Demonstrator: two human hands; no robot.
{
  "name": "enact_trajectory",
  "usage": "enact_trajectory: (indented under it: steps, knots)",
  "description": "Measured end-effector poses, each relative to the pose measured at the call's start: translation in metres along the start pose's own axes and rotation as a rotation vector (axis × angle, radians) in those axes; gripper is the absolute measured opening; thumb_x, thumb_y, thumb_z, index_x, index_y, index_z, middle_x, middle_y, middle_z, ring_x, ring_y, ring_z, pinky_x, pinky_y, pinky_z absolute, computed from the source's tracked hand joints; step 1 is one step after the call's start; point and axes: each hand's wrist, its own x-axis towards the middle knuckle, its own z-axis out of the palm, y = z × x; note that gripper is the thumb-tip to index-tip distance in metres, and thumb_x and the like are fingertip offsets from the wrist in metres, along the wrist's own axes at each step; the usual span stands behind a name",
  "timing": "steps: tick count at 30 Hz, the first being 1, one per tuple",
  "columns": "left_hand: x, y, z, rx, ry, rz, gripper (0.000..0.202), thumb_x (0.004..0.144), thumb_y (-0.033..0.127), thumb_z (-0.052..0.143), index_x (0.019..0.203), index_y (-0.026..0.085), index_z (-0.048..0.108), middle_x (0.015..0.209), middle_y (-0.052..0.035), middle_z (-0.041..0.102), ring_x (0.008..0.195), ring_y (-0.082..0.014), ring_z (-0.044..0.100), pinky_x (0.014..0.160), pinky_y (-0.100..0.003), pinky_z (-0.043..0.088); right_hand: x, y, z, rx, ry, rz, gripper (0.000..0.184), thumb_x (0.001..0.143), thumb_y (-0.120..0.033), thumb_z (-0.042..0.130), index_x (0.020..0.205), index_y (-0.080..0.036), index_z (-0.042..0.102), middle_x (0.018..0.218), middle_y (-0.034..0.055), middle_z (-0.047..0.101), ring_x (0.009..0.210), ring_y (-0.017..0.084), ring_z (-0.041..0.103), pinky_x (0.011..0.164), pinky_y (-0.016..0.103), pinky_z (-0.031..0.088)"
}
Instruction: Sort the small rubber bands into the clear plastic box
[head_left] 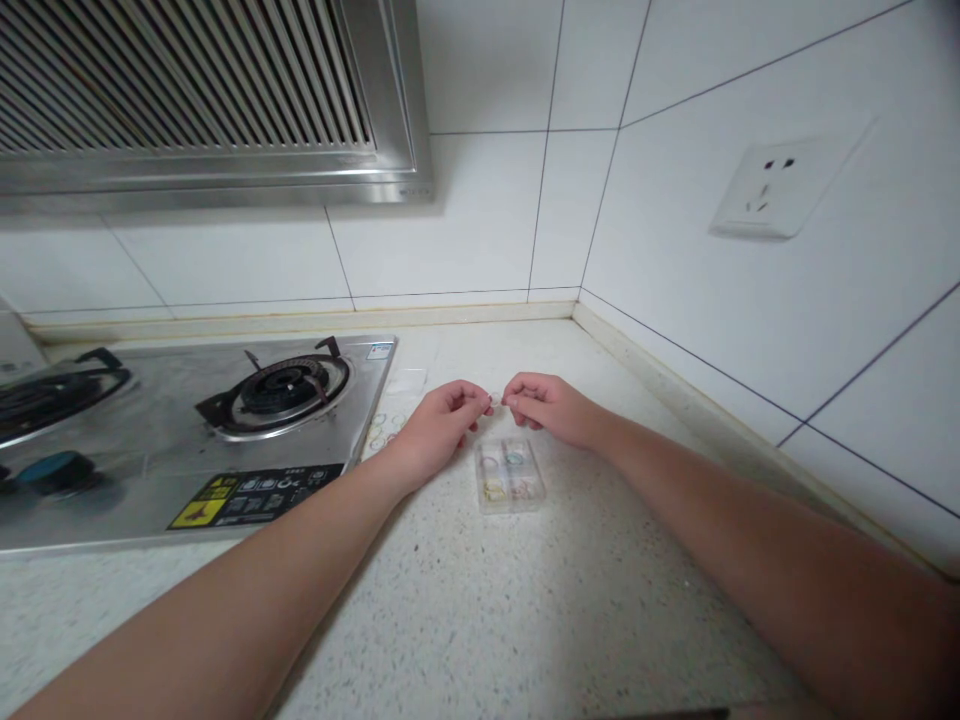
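Note:
Above the countertop, my left hand and my right hand face each other with their fingertips pinched close together. A tiny pale thing shows between the fingertips, too small to make out. Just below my hands sits a clear plastic compartment box. Inside it lie several small thin rings in yellow, green and pinkish tones. More small rings lie on the counter to the left of my left hand, partly hidden by it.
A steel gas stove with black burners fills the left side. A flat clear piece lies near its right edge. The range hood hangs above. A wall socket is on the right tiled wall. Speckled countertop extends in front.

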Motion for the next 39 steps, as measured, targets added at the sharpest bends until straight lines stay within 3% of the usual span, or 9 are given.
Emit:
enact_trajectory:
  steps: [9,14,22,28,39]
  knots:
    - [-0.002,-0.004,-0.005,0.012,-0.076,0.030,0.028,0.090,0.046,0.065,0.092,0.018,0.064,0.072,0.0032,0.053,0.052,-0.0067,0.041,0.048,-0.022,0.030,-0.011,-0.010,0.000,0.017,-0.074,-0.035,0.019,0.092,-0.037,0.061,0.095,-0.018,0.062,0.072,-0.0006,0.063,0.060,0.010,0.049,0.056,0.025,0.035]
    - [-0.003,-0.004,-0.005,0.032,-0.093,0.023,0.028,0.090,0.046,0.065,0.092,0.018,0.065,0.065,0.0049,0.049,0.050,-0.0062,0.040,0.046,-0.023,0.026,-0.014,-0.014,0.001,-0.044,-0.059,-0.092,0.019,0.093,-0.036,0.061,0.094,-0.017,0.063,0.072,-0.0003,0.064,0.065,0.012,0.054,0.061,0.026,0.039]
    - [-0.006,0.000,-0.005,0.009,-0.121,0.003,0.027,0.089,0.045,0.065,0.090,0.018,0.064,0.070,0.0041,0.053,0.048,-0.0053,0.039,0.045,-0.024,0.024,-0.015,-0.021,0.001,-0.071,-0.005,-0.121,0.019,0.094,-0.035,0.059,0.095,-0.017,0.063,0.072,-0.0003,0.064,0.065,0.012,0.055,0.060,0.026,0.040]
    - [-0.006,0.000,-0.004,-0.026,-0.102,0.004,0.025,0.088,0.042,0.067,0.089,0.017,0.065,0.075,0.0027,0.056,0.051,-0.0057,0.040,0.048,-0.024,0.028,-0.015,-0.024,0.000,-0.117,0.048,-0.111,0.022,0.094,-0.036,0.058,0.095,-0.017,0.068,0.069,-0.0005,0.063,0.061,0.011,0.053,0.056,0.024,0.038]
    - [-0.006,0.001,-0.005,-0.024,-0.103,0.005,0.027,0.088,0.044,0.067,0.090,0.017,0.065,0.079,0.0015,0.059,0.054,-0.0060,0.042,0.049,-0.022,0.030,-0.015,-0.023,-0.001,-0.134,0.013,-0.120,0.024,0.092,-0.037,0.061,0.095,-0.016,0.072,0.067,0.0007,0.065,0.060,0.012,0.054,0.056,0.026,0.038]
